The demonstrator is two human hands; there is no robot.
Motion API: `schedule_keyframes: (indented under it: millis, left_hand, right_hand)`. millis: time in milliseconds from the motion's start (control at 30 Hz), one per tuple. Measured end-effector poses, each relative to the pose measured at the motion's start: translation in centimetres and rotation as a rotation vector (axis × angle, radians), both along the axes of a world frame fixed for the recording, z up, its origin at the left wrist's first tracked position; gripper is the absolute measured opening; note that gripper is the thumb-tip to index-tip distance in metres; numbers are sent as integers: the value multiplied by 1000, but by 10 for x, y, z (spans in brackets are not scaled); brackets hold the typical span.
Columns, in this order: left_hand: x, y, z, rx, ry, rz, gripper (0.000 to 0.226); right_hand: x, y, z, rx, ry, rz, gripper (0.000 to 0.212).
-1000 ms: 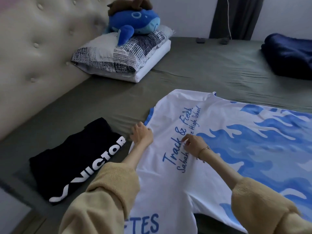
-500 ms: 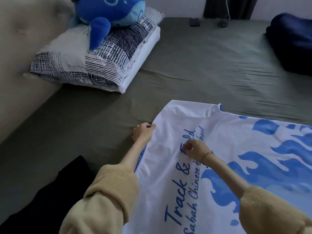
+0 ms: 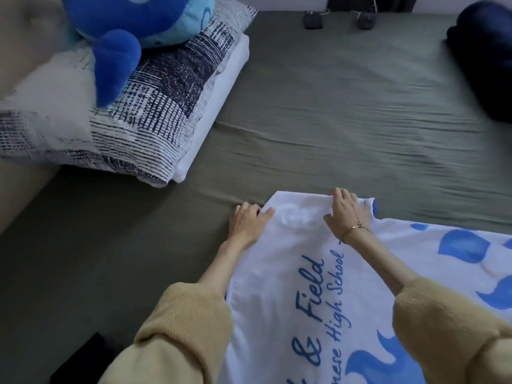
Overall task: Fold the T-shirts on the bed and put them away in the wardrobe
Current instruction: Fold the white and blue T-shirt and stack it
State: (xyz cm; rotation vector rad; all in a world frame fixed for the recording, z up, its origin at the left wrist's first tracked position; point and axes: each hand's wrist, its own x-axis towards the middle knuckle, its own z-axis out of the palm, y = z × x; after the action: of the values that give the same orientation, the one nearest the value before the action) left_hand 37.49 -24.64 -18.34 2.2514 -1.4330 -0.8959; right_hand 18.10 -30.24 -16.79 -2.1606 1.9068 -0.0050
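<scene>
A white T-shirt (image 3: pixel 279 275) with blue lettering and blue flame shapes lies spread flat on the olive bed sheet (image 3: pixel 332 112). My left hand (image 3: pixel 246 220) lies at the shirt's far left corner, fingers fairly straight on the cloth edge. My right hand (image 3: pixel 346 212) rests on the shirt's far edge beside the sleeve, fingers spread and pressing the fabric down. A corner of the folded black T-shirt (image 3: pixel 83 358) shows at the bottom left.
Stacked patterned and white pillows (image 3: pixel 155 106) with a blue plush toy (image 3: pixel 130 26) on top sit at the far left against a padded headboard. A dark blue bundle (image 3: pixel 487 59) lies at the far right. Two small dark objects (image 3: pixel 313 20) lie at the bed's far edge.
Both hands have slid forward along the white shirt to its far edge, smoothing it. The view moved forward, so the black shirt has almost left the frame.
</scene>
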Motion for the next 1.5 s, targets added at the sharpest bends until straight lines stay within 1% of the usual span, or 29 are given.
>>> schedule_keyframes:
  millis: [67,133,167,200,267,333,367,400,433,500,567,633,700,767,833,867,900,967,1033,1100,1133,1167,1200,1233,1267,1333,1367,1433,1500]
  left_hand:
    - [-3,-22,0,48,22,0,48]
    - [-10,-41,9,92,70,-15,50]
    - [-13,-52,10,129,108,0,46]
    - [-16,-60,13,169,132,30,49]
    - [-16,-73,15,223,186,72,69]
    - [-15,-83,10,276,282,77,84]
    - [-15,-85,10,284,326,74,85]
    - [-14,-87,10,259,364,63,76]
    - [-14,-89,10,228,391,57,59]
    - [-14,-95,12,167,442,61,28]
    - [-13,-97,17,154,519,77,14]
    - [-14,-96,21,169,605,72,20]
    - [-14,-95,20,105,713,72,32]
    - [-14,-91,21,-12,887,91,42]
    - [-9,-87,17,-76,1016,137,47]
    - [-7,-86,17,-81,1030,155,45]
    - [-6,-85,16,-76,1000,171,39]
    - [-8,-87,13,-52,815,173,24]
    - [-18,-94,8,-88,681,163,23]
    - [-26,-99,2,-163,617,142,21]
    - [-29,-100,1,-188,618,147,23]
    - [-29,-102,0,-205,671,173,25]
    - [-28,-103,1,-215,761,208,29]
    - [-26,-104,1,-214,839,230,34]
    - [-24,-105,0,-193,874,228,40]
    - [-22,-107,-3,-141,850,177,46]
    - [-23,-109,-5,-125,828,157,42]
    - [-27,-114,-2,-105,769,159,25]
    - [-34,-123,1,-99,716,136,31]
  right_hand:
    - [-3,-17,2,-8,89,-189,45]
    - [-13,-29,6,36,123,-380,47]
    - [-18,-33,7,86,146,-423,51]
    - [-24,-37,7,126,163,-440,56]
    - [-32,-42,8,162,143,-456,64]
    - [-38,-49,9,221,131,-489,70]
    - [-40,-51,12,259,155,-485,70]
    - [-42,-54,14,293,176,-464,65]
    - [-44,-57,14,318,168,-438,59]
    - [-49,-64,16,337,45,-377,47]
    - [-52,-69,17,288,-226,-341,30]
    - [-55,-68,21,276,-554,-368,20]
    - [-60,-66,22,343,-803,-418,16]
    - [-68,-66,18,409,-942,-484,19]
    - [-77,-64,13,495,-1005,-538,27]
    - [-82,-64,11,528,-1051,-560,30]
    - [-82,-62,10,551,-1114,-573,31]
    - [-80,-63,7,539,-1179,-582,35]
    - [-76,-68,0,451,-1154,-576,39]
    - [-73,-73,-8,341,-1179,-588,41]
    - [-73,-76,-11,297,-1244,-610,41]
    - [-72,-78,-14,258,-1338,-633,43]
    - [-73,-80,-15,229,-1422,-650,45]
    - [-73,-82,-15,211,-1466,-656,45]
    - [-74,-84,-17,207,-1463,-653,42]
    - [-75,-86,-24,236,-1377,-613,35]
    - [-76,-85,-29,246,-1324,-601,34]
    - [-77,-85,-37,213,-1244,-609,35]
    - [-77,-86,-41,170,-1193,-624,38]
